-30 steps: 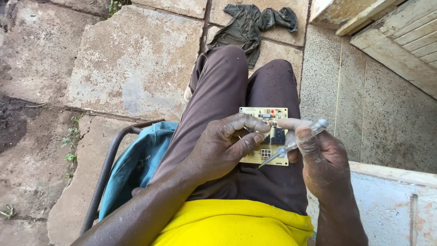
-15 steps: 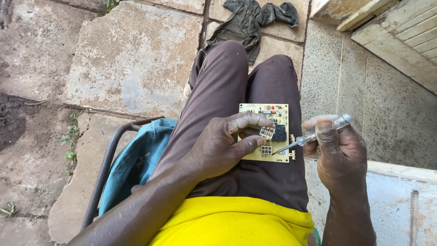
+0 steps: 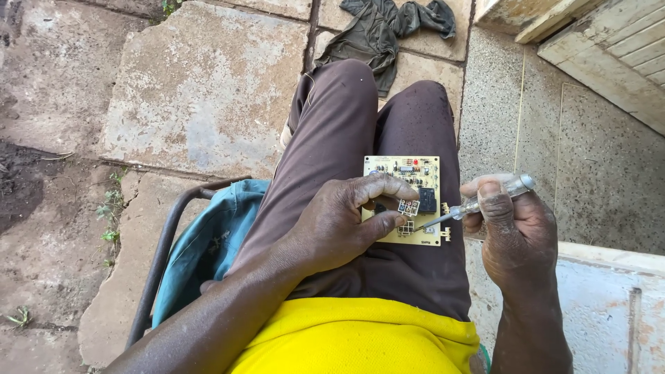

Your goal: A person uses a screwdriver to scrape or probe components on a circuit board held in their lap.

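A small yellow circuit board (image 3: 414,181) with dark components lies on my right thigh, over brown trousers. My left hand (image 3: 343,221) grips its left edge, thumb and forefinger pinching a small white part near the board's middle. My right hand (image 3: 516,228) holds a screwdriver (image 3: 478,203) with a clear handle. Its metal tip touches the board's lower right area, beside a black block component.
I sit on a chair with a dark metal frame (image 3: 163,256) and a teal cloth (image 3: 208,242). Cracked stone slabs (image 3: 201,90) lie ahead, with a dark rag (image 3: 384,31) past my knees. A wooden door (image 3: 609,48) stands at the upper right.
My right hand has moved right, off the board, and turned the screwdriver so only its tip reaches the board. My left hand keeps its grip.
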